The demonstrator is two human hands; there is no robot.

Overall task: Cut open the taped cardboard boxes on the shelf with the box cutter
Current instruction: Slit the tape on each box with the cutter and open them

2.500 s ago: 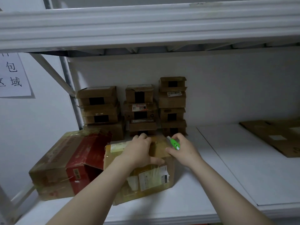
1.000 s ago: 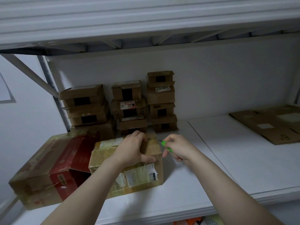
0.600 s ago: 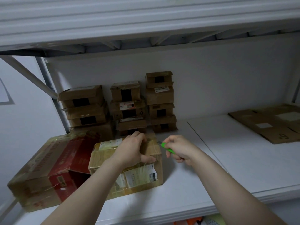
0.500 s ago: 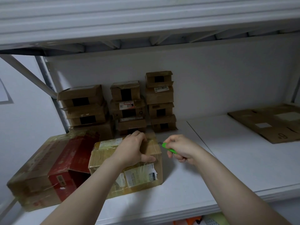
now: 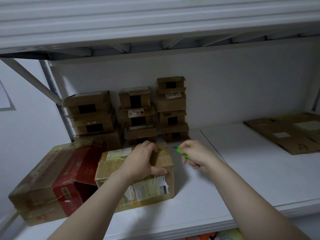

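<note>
Pulled back since a couple of seconds ago, my right hand (image 5: 195, 156) no longer sits at the far right corner of the taped brown cardboard box (image 5: 161, 159). It now hangs just to the right of that box, clear of it. The box has not shifted: it lies on the white shelf board (image 5: 242, 170), its long axis running left to right across me, with a shipping label on the near face.

My left hand (image 5: 141, 161) stays on the box top, fingers curled over the far edge and thumb stretched along the near top edge, gripping it.

The slim green plastic box cutter (image 5: 183, 153) is pinched in my right hand, with my fingers curled round its handle. Its long axis slants from my palm up and to the left, so the small grey tip points at the box's far right corner, near it but not touching.

So the tape lies to the left of the blade, and the right hand has to close the gap. I judge that the cut starts at that right end. My left thumb sits close to any line drawn along the near edge.

Against the box's left side, as far as I can tell, lies a large red-and-brown carton (image 5: 57, 175). Behind the box stand stacks of small brown boxes (image 5: 138, 115). Well off to its right lies a flattened cardboard sheet (image 5: 285, 132).
</note>
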